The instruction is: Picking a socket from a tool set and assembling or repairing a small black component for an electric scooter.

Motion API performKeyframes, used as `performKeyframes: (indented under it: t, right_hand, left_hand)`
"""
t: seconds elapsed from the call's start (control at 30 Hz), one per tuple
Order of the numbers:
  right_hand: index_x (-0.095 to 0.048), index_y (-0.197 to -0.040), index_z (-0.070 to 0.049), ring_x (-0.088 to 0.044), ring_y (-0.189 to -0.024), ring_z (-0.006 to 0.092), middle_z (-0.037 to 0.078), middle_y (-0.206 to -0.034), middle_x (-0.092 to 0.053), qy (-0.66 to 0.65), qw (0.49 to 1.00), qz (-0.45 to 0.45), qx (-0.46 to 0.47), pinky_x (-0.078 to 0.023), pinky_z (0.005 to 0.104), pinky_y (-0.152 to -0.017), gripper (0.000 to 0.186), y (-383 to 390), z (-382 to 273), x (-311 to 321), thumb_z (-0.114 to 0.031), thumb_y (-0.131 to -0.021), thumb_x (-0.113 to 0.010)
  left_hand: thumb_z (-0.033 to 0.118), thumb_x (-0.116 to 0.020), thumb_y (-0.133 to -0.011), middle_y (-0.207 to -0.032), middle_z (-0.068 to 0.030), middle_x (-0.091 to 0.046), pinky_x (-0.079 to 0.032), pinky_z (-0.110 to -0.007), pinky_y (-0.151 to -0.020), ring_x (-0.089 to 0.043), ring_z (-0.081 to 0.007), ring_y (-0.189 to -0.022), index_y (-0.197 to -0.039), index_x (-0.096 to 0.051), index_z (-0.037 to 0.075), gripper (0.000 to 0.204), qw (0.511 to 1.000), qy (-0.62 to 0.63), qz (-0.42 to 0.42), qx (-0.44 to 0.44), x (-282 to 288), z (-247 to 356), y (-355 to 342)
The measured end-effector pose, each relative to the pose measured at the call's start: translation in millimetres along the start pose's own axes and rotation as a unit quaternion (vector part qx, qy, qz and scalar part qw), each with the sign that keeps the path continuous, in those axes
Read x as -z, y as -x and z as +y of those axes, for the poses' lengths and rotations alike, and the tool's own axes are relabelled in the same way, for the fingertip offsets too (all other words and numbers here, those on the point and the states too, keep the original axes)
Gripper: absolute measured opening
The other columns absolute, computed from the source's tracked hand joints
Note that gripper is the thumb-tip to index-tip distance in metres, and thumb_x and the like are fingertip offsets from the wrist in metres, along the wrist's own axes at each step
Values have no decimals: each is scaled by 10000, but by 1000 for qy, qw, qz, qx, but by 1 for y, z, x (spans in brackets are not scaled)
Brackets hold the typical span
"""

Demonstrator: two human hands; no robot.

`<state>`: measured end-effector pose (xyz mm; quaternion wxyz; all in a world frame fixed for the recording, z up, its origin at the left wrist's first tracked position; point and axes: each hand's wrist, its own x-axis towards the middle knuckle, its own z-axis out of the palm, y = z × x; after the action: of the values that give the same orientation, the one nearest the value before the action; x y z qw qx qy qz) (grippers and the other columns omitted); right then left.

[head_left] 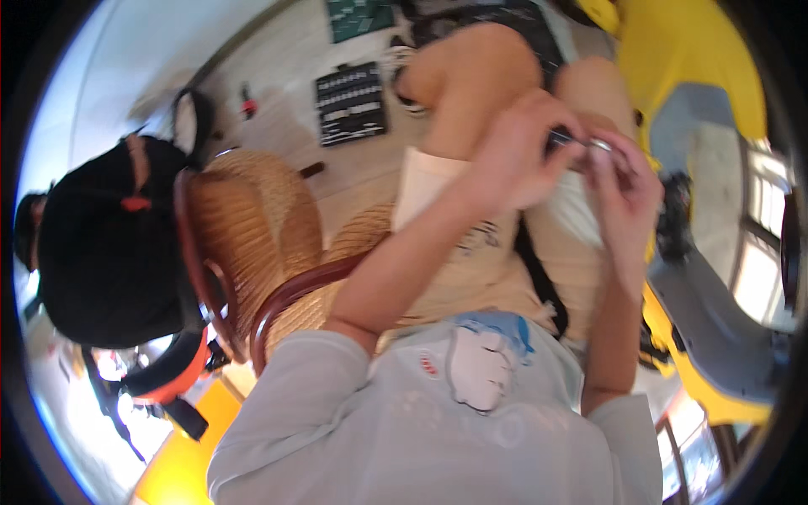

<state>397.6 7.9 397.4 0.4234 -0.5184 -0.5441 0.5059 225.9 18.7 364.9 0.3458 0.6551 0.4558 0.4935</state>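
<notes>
Left hand: my fingers are curled shut round a dark slim tool, above my lap
Right hand: fingertips pinched on a small shiny metal part, touching the tool's tip
Where it sits: tool and part meet between my hands, just above my knees
Progress: I judge I'm mid-fitting; the two are together but both hands are needed
Left to do: too blurred to tell how seated it is
Beyond my knees: open bit case on the floor

Both forearms rise from the lower edge and meet above the lap. Left hand is curled, fingers pinched closed. Right hand faces it, fingertips touching the left hand's fingertips, wrist bent.
</notes>
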Motion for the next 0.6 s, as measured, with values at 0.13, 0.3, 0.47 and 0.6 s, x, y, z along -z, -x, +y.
performKeyframes:
  t: [0.13,0.3,0.47,0.6]
  right_hand:
    - [-646,-1146,17,-521,-727,48,5,-861,-642,63,998,-17,6,-419,199,-655,212,1,5,2,-132,-1033,-548]
    - [-609,-1129,14,-555,-744,56,29,-878,-662,61,998,8,-13,-449,201,-682,148,-2,1,-8,-59,-1010,-560]
    - [-564,-1140,7,-608,-819,79,63,-966,-677,41,999,-11,8,-495,218,-758,169,3,6,-4,37,-974,-574]
    - [-616,-1134,24,-649,-950,123,75,-1018,-683,76,997,-6,25,-535,244,-810,192,3,5,-12,72,-953,-570]
  left_hand:
    - [74,-734,-796,-886,-131,-604,-481,-413,-787,-604,-348,-880,-896,-636,57,140,999,12,16,42,1,10,3]
    - [69,-722,-805,-904,-136,-580,-478,-415,-769,-596,-354,-868,-920,-616,54,157,997,41,18,58,6,10,8]
    - [45,-708,-808,-904,-132,-587,-482,-413,-769,-599,-359,-868,-925,-603,44,158,996,60,1,64,2,14,5]
    - [37,-716,-802,-928,-127,-630,-492,-395,-775,-615,-332,-884,-951,-613,45,182,1000,0,10,6,7,2,5]
